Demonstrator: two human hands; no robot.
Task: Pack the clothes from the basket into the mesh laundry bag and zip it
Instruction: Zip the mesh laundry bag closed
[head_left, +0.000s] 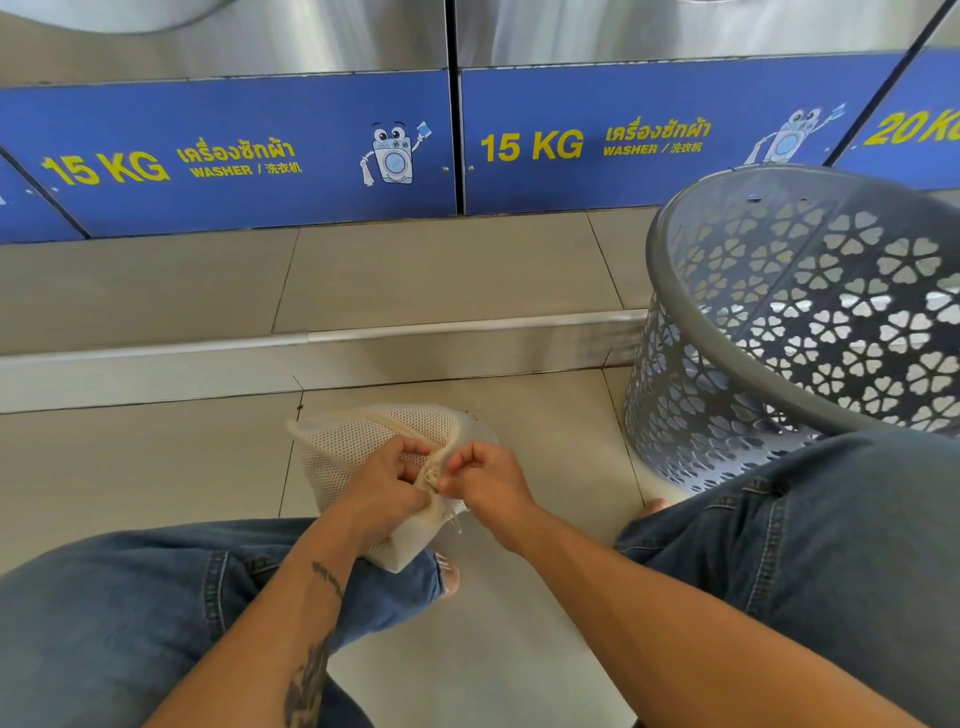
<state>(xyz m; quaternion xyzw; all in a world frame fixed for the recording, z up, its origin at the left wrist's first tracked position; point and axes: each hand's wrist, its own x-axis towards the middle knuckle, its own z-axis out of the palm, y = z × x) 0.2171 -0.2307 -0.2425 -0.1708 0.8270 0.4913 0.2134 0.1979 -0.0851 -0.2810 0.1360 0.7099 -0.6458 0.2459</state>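
Zipper (435, 465) pull is buried between the pinching fingers of left hand (384, 483) and right hand (488, 480), so can't tell how far it's closed. Mesh laundry bag (363, 441): near half covered by the left hand, contents unreadable through the mesh. Basket (675, 415) cut by right edge, bottom out of frame. Washers (234, 156) cropped at top. 20 KG label (914, 127) clipped at right.

"15 KG" and "WASHER" in yellow on left blue panel (234, 156), same on middle blue panel (649, 140), "20 K" cut off on right blue panel (914, 124)
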